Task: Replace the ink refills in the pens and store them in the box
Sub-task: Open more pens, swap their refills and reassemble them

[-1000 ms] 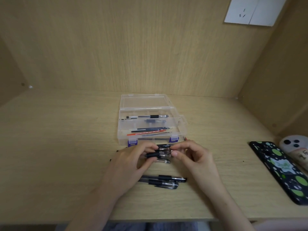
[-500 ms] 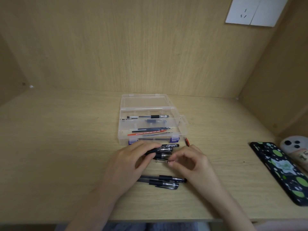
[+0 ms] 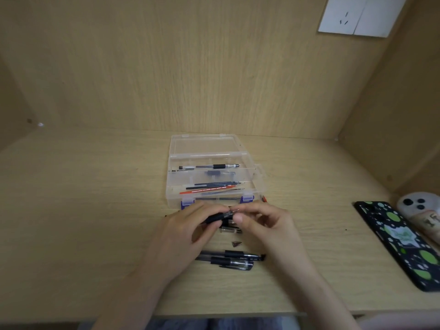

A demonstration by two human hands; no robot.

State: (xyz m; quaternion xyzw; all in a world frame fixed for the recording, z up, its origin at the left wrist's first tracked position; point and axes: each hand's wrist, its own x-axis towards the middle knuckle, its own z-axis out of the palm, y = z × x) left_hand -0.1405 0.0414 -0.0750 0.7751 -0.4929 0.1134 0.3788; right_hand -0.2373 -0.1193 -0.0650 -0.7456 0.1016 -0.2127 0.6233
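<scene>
My left hand (image 3: 183, 232) grips a black-grip pen (image 3: 217, 217) just above the desk, its bare refill point sticking out to the right. My right hand (image 3: 264, 222) pinches that exposed point with thumb and forefinger. A small pointed pen tip cone (image 3: 236, 243) lies loose on the desk below the hands. Two capped black pens (image 3: 234, 258) lie side by side nearer me. A clear pen piece (image 3: 229, 231) lies under the held pen. The open clear plastic box (image 3: 259, 173) stands behind the hands, holding one pen (image 3: 214, 166) and several blue and red refills (image 3: 214, 188).
A phone in a black case with green spots (image 3: 400, 241) lies at the right, beside a white phone (image 3: 421, 206). A red item (image 3: 263, 198) pokes out by the box's right front corner. Wooden walls enclose the desk at the back and right.
The left hand has lifted the pen off the pile. The tip cone now lies on the desk, and the right hand has moved onto the pen's bare point.
</scene>
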